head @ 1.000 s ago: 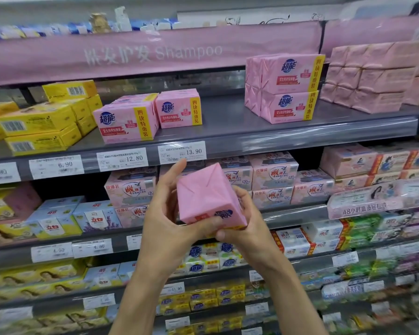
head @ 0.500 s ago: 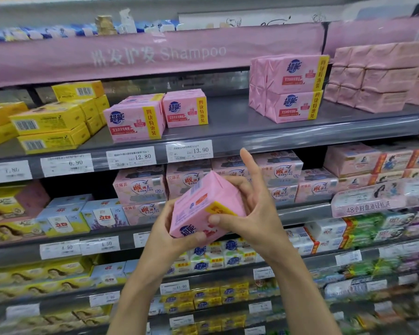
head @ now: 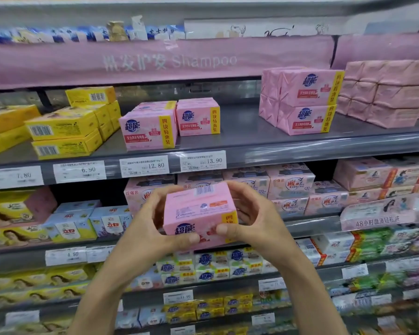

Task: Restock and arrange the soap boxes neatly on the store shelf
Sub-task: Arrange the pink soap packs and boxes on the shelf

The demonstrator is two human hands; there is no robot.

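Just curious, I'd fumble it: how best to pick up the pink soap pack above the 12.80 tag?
Probably by its two short ends, from the front. The pink soap pack stands at the shelf edge; its left end is clear of the yellow boxes, and the neighbouring pack sits further back, leaving its right end partly free.
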